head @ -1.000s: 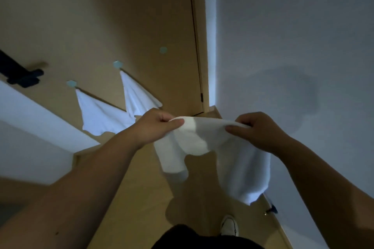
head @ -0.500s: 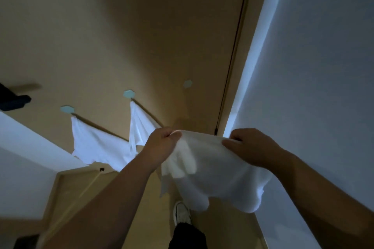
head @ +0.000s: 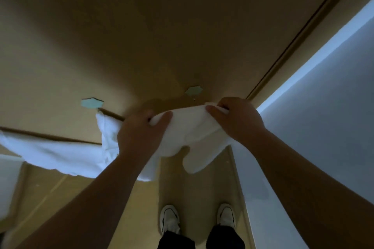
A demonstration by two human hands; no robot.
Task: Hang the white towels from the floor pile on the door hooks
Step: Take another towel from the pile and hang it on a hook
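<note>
White cloth towel (head: pixel 192 127) stretches between both hands at the centre of the frame, its top edge raised just below a pale teal hexagonal door hook (head: pixel 193 90). The left hand (head: pixel 139 137) curls around the towel's left end with the thumb laid over the cloth; the right hand (head: pixel 236 119) pinches the right end between bent fingers and thumb. Two loose lobes of the towel hang down from the hands.

Left of centre, a second teal hexagonal hook (head: pixel 92 103) carries a hung white towel (head: pixel 108 139), whose folds lie right behind the left hand. Another hung white towel (head: pixel 50 153) spreads across the lower left; its hook lies outside the frame. The tan wooden door (head: pixel 162 26) fills the upper frame, with its frame edge (head: pixel 299 36) running diagonally at the upper right beside a pale grey wall (head: pixel 323 107). That wall closes in the right side, leaving a narrow strip of tan floor (head: pixel 194 188) at the bottom centre, where two white sneakers (head: pixel 170 218) stand.

Compared with half a second ago, the view has drawn nearer the door, the towel sits higher and close under the free hook, and both feet are now in sight.
</note>
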